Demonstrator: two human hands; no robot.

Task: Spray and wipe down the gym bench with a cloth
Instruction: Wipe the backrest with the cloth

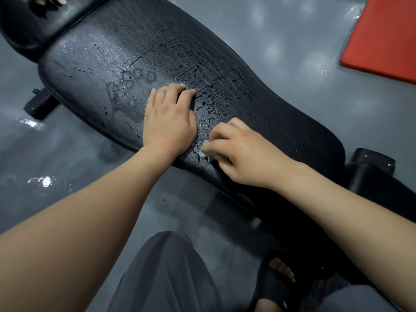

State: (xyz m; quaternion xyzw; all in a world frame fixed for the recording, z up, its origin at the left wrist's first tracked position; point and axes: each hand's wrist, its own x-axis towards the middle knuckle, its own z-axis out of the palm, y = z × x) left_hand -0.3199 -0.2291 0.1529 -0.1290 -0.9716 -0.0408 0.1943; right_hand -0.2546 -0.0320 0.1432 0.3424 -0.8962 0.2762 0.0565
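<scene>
The black padded gym bench (139, 48) runs from upper left to lower right, its surface wet with spray droplets and streaks. A misty handprint shows on the pad left of my left hand. My left hand (168, 118) rests palm-down on the pad, fingers slightly bent. Just to its right, my right hand (236, 152) grips a small pale cloth (206, 150) bunched under its curled fingers and holds it against the pad near the front edge. Most of the cloth is hidden by the hand. No spray bottle is in view.
A red mat (380, 39) lies on the grey floor (56, 158) at upper right. A second black pad (27, 21) adjoins the bench at upper left. The bench's black frame (373, 174) sticks out at right. My grey-trousered knee (166, 273) and sandalled foot (274, 280) are below.
</scene>
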